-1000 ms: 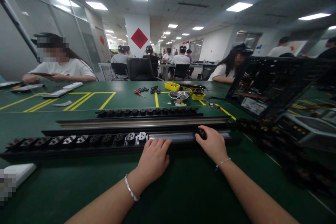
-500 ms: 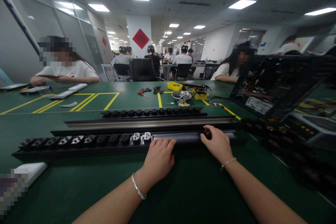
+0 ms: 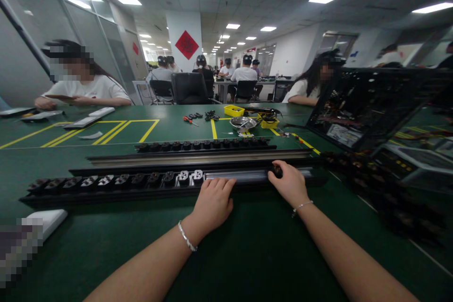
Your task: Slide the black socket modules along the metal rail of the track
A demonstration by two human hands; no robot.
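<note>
A long black rail (image 3: 244, 178) lies across the green table in front of me, its metal channel bare on the right. Black socket modules (image 3: 154, 179), a few with white faces, stand in a row along its left part. My left hand (image 3: 214, 198) has its fingers hooked over the near edge of the rail, just right of the last white-faced module. Between thumb and fingers of my right hand (image 3: 290, 181) is a dark, rounded socket module (image 3: 278, 171), held over the right part of the channel. Its underside is hidden.
Behind lie another bare rail (image 3: 198, 158) and a rail filled with sockets (image 3: 201, 145). A steel bowl (image 3: 243, 124), yellow bins (image 3: 234, 111) and a screwdriver (image 3: 189, 121) sit farther back. An open computer case (image 3: 375, 108) stands right; dark modules (image 3: 385, 193) lie nearby. Co-workers sit opposite.
The view has tilted down slightly. Both hands keep about the same places on the rail, and the right hand still holds the socket module.
</note>
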